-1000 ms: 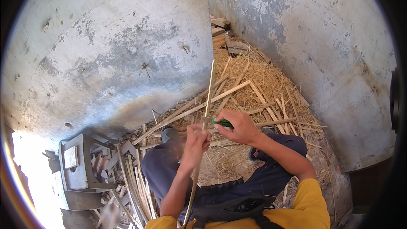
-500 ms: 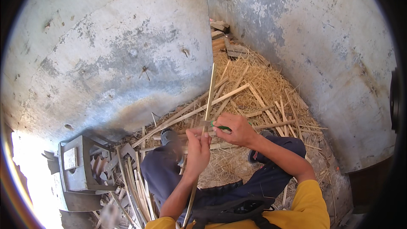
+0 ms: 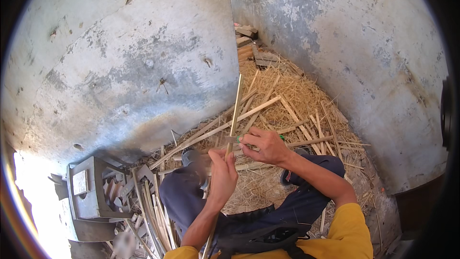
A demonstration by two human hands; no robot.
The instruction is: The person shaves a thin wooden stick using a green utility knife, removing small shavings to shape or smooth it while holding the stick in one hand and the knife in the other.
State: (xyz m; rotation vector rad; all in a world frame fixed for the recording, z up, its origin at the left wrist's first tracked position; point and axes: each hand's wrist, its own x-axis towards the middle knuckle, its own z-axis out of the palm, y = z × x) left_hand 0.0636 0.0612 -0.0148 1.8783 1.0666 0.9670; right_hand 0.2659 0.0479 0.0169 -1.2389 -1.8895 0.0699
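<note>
Vs 1 s ago: little change, right hand sits a bit lower on the bamboo strip, knife w/ green handle more hidden. Left hand grips strip from below, right hand clenched on knife, blade against strip. Strip runs upright betw. both hands, over straw pile by wall.

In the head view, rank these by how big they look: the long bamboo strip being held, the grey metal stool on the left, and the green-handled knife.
1. Grey metal stool, largest in area.
2. Bamboo strip, longer but very thin.
3. Green-handled knife, mostly hidden in the right hand.
The left hand grips the strip.
</note>
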